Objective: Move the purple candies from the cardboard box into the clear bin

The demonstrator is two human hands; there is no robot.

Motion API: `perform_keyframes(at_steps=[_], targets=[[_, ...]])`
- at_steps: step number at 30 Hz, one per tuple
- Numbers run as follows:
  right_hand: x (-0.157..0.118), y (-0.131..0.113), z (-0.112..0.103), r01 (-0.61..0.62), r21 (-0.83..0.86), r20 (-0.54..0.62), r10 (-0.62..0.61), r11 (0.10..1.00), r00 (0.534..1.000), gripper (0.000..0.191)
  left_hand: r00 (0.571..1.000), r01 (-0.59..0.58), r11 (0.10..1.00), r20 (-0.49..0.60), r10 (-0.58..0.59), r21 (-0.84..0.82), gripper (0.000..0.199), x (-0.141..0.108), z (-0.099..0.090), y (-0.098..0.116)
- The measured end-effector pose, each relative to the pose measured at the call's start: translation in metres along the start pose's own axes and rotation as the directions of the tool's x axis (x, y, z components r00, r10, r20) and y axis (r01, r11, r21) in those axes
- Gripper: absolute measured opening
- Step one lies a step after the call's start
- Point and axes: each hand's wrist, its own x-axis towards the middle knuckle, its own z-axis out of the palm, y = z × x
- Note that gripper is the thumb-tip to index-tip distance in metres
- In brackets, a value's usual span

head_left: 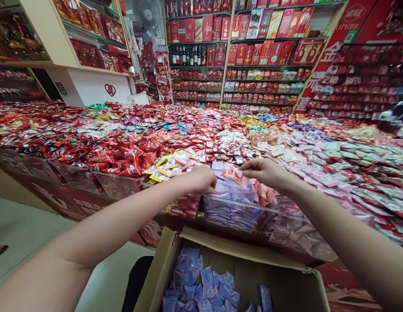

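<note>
My right hand [263,171] pinches the edge of a pink candy packet [234,174] with red print, just above a clear bin [240,203] of purple candy packets [232,193]. Across from it, my left hand [204,178] has its fingers curled in at the bin's left side, by the purple packets. What those fingers hold, if anything, is hidden. Below both arms stands an open cardboard box [256,255], with more purple packets [201,286] lying loose inside it. Peach-pink packets [264,193] are heaped beside the purple ones, under my right hand.
Yellow-and-white packets [173,162] lie left of my left hand, with red packets [123,154] farther left. White-pink packets [318,173] spread rightward. Clear bin fronts [120,184] line the counter's edge. Shelves of red boxes [253,52] and bottles stand behind.
</note>
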Motion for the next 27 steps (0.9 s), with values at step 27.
perform_keyframes(at_steps=[27], targets=[[-0.029,0.01,0.003,0.089,-0.088,-0.111,-0.099,0.992,0.989,0.015,0.996,-0.026,0.994,0.077,0.035,-0.108,0.02,0.027,-0.014,-0.007]])
